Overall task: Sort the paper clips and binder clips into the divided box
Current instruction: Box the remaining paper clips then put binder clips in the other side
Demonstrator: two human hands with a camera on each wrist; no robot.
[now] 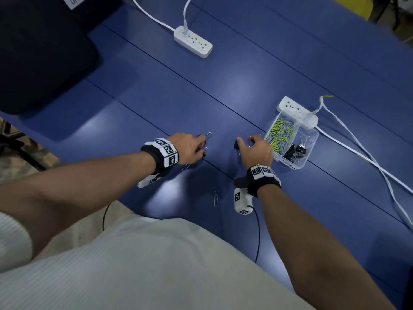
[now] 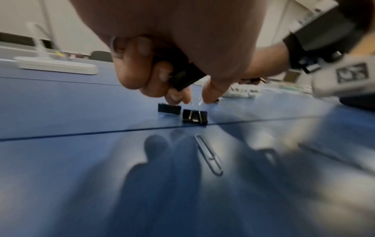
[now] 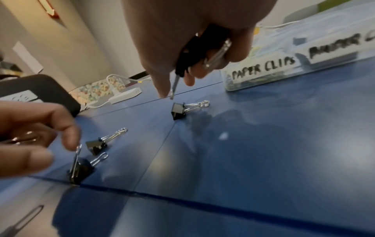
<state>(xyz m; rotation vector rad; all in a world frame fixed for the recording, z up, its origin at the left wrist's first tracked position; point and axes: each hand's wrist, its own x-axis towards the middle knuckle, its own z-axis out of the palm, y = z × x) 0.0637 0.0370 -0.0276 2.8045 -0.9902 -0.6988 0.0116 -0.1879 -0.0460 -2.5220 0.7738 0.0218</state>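
My left hand keeps one black binder clip tucked in its palm. Its thumb and forefinger pinch the wire handle of a second binder clip that stands on the blue table. A third clip lies just behind. My right hand grips a bunch of black binder clips and hovers over a loose binder clip. The clear divided box sits right of my right hand, with coloured paper clips in one compartment and binder clips in the other.
A single paper clip lies near the table's front edge, between my forearms. One white power strip touches the box's far side, its cables running right. A second strip lies farther back. A dark chair stands at the far left.
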